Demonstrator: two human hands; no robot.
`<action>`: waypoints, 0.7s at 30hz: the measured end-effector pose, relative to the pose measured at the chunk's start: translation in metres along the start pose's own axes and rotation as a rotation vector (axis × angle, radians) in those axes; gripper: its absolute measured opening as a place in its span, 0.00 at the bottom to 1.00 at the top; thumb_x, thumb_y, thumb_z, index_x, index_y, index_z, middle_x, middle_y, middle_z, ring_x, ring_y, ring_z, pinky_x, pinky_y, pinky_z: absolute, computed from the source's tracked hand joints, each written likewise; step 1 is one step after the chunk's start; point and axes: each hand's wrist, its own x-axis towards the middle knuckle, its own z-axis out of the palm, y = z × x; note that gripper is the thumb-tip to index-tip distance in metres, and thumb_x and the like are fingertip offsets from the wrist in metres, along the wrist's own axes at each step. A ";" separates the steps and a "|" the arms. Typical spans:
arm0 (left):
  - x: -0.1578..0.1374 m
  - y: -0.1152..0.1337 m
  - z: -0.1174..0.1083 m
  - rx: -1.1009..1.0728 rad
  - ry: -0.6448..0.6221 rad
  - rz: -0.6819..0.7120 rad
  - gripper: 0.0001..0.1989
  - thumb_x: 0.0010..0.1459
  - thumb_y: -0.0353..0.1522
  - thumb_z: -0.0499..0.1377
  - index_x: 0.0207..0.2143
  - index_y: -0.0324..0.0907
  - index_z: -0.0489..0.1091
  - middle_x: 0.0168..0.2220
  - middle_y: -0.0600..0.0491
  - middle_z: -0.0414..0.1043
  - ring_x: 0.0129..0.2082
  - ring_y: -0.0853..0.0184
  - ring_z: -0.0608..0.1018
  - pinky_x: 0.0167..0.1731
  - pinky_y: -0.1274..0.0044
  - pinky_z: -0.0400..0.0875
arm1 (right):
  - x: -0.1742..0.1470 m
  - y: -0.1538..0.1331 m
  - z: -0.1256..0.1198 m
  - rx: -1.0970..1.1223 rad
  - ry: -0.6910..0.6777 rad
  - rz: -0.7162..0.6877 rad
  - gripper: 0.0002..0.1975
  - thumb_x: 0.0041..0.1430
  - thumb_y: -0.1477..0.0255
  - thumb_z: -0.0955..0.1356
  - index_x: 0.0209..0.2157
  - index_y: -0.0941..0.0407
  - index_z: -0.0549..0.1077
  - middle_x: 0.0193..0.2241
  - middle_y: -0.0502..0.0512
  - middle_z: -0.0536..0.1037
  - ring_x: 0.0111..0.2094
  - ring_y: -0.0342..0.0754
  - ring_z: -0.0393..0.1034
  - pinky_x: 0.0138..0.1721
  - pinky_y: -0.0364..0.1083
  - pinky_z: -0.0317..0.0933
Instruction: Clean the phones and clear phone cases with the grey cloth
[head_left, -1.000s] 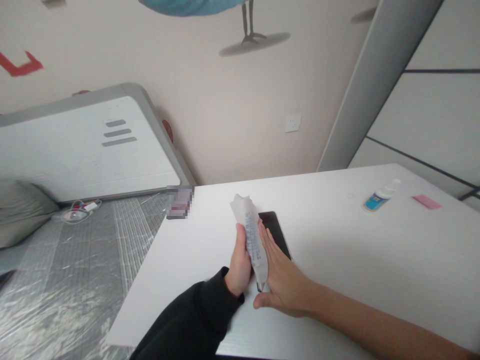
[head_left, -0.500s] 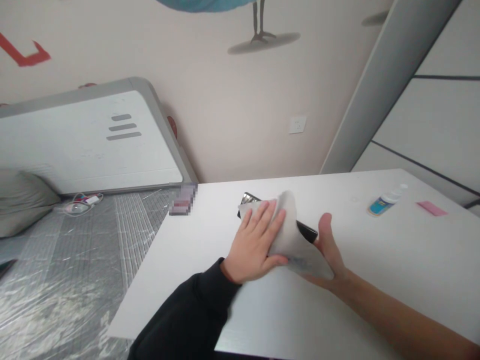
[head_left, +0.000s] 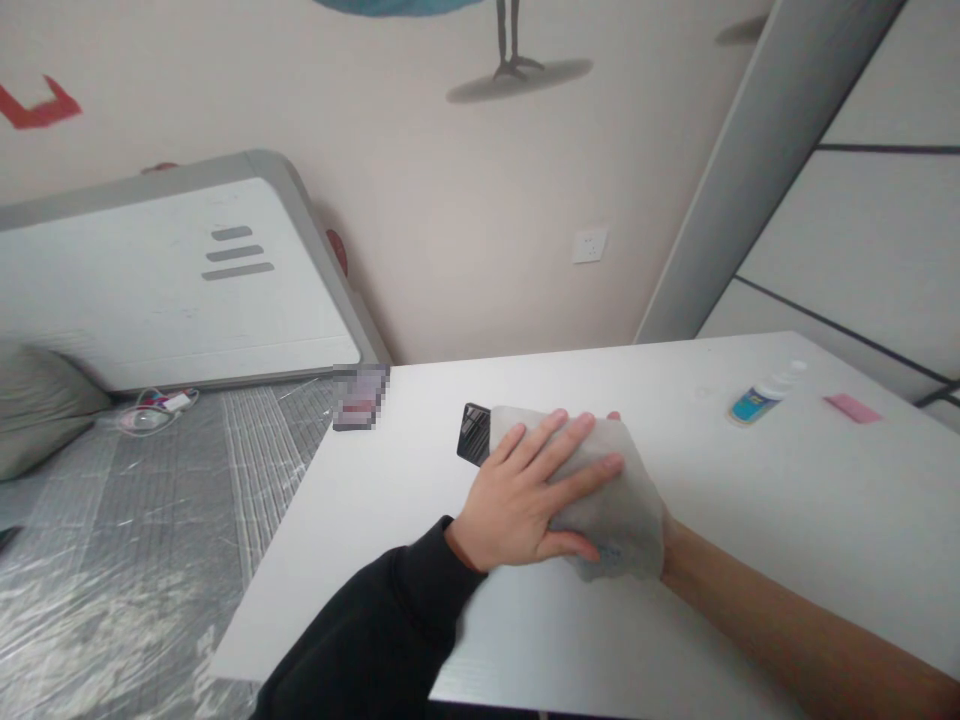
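Note:
My left hand (head_left: 517,490), in a black sleeve, lies palm down with spread fingers on a thin grey-white cloth (head_left: 634,500). Under the cloth is a black, flat, phone-like device (head_left: 474,435); only its left end shows, dark and shiny with light streaks. My right hand (head_left: 670,535) supports the device from the right and below. The cloth hides most of that hand, leaving a fingertip at the top edge and the wrist in sight. Cloth, device and hands are together over the white table (head_left: 360,600).
At the table's right side lie a clear bottle with a blue label (head_left: 757,402) and a pink strip (head_left: 853,408). A blurred-out item (head_left: 361,397) sits at the far left corner. Left of the table is a plastic-covered bed (head_left: 165,520) with a cable bundle (head_left: 157,410).
My left hand has slid right along the device, and the cloth now covers its right end. The device's left end is more exposed. My right thumb, upright before, is mostly covered.

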 end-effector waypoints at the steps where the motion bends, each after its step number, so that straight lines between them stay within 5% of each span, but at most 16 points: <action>1: 0.001 -0.001 -0.006 0.006 0.067 -0.019 0.33 0.54 0.46 0.68 0.62 0.55 0.69 0.71 0.50 0.54 0.73 0.42 0.46 0.68 0.54 0.25 | 0.003 -0.001 -0.002 0.064 -0.018 0.014 0.36 0.69 0.47 0.52 0.73 0.47 0.49 0.63 0.58 0.71 0.69 0.63 0.56 0.59 0.75 0.57; 6: 0.003 -0.008 -0.026 0.106 0.261 -0.103 0.30 0.60 0.45 0.62 0.63 0.49 0.69 0.72 0.45 0.52 0.74 0.46 0.45 0.69 0.57 0.28 | 0.019 -0.017 -0.021 0.781 -0.142 0.273 0.44 0.70 0.54 0.34 0.68 0.55 0.61 0.51 0.60 0.82 0.60 0.54 0.71 0.59 0.60 0.64; 10: 0.004 -0.010 -0.021 0.114 0.273 -0.091 0.35 0.60 0.41 0.62 0.68 0.43 0.61 0.72 0.40 0.52 0.74 0.48 0.48 0.69 0.58 0.29 | 0.024 -0.023 -0.028 1.175 -0.288 0.490 0.50 0.67 0.48 0.34 0.64 0.60 0.67 0.46 0.64 0.83 0.51 0.57 0.78 0.53 0.58 0.70; 14: 0.005 -0.006 -0.013 0.226 0.226 -0.028 0.37 0.63 0.39 0.60 0.71 0.41 0.53 0.72 0.41 0.50 0.74 0.50 0.48 0.70 0.61 0.30 | 0.017 -0.019 -0.025 1.289 -0.336 0.567 0.48 0.68 0.49 0.37 0.63 0.62 0.68 0.47 0.66 0.82 0.49 0.60 0.79 0.50 0.61 0.71; 21: 0.003 -0.001 0.009 0.289 0.117 0.011 0.33 0.66 0.37 0.56 0.71 0.44 0.54 0.73 0.44 0.44 0.74 0.52 0.44 0.69 0.60 0.29 | 0.022 -0.015 -0.013 1.092 -0.139 0.450 0.44 0.69 0.54 0.36 0.64 0.51 0.68 0.58 0.57 0.77 0.63 0.54 0.66 0.61 0.60 0.63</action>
